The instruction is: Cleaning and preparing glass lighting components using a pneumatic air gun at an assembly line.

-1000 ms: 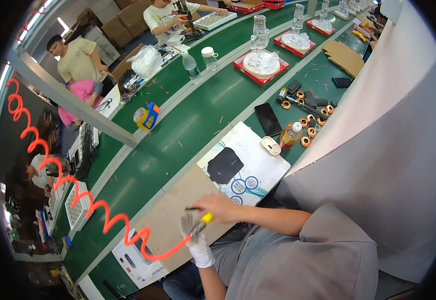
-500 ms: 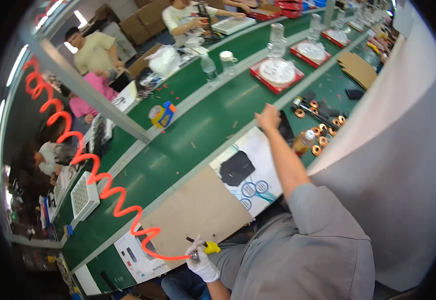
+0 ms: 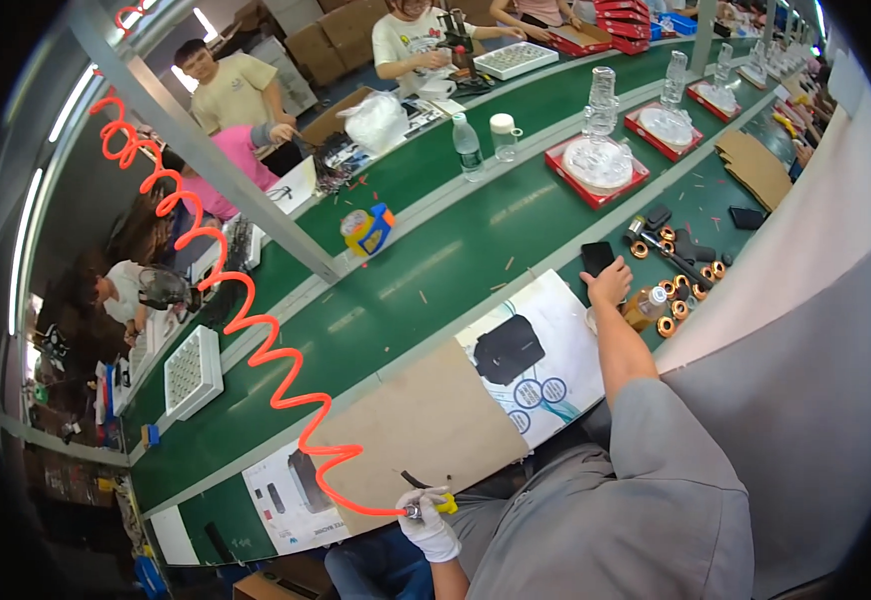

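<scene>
My left hand (image 3: 428,530), in a white glove, is closed round a yellow air blow gun (image 3: 447,503) at the table's near edge. An orange coiled hose (image 3: 301,372) runs from the gun up to the far left. My bare right hand (image 3: 611,284) reaches forward to a black smartphone (image 3: 598,257) lying on the green tabletop. Its thumb and fingers close about the phone's near end; part of the grip is hidden. Just right of that wrist stands a small bottle of amber liquid (image 3: 644,308). Several copper-coloured rings (image 3: 678,290) lie beyond it beside black tool-like parts (image 3: 691,262).
Flattened cardboard (image 3: 426,425) and a printed white box panel (image 3: 546,365) cover the near table. Across the green conveyor belt (image 3: 436,275) stand a yellow-and-blue tub (image 3: 368,230) and a clear bottle (image 3: 467,148). Red trays (image 3: 596,172) with wrapped items are farther right. Other people sit opposite.
My right hand has drawn back from beyond the phone onto its near end. The whole view has shifted, so things sit farther right and lower. My left hand still holds the blow gun.
</scene>
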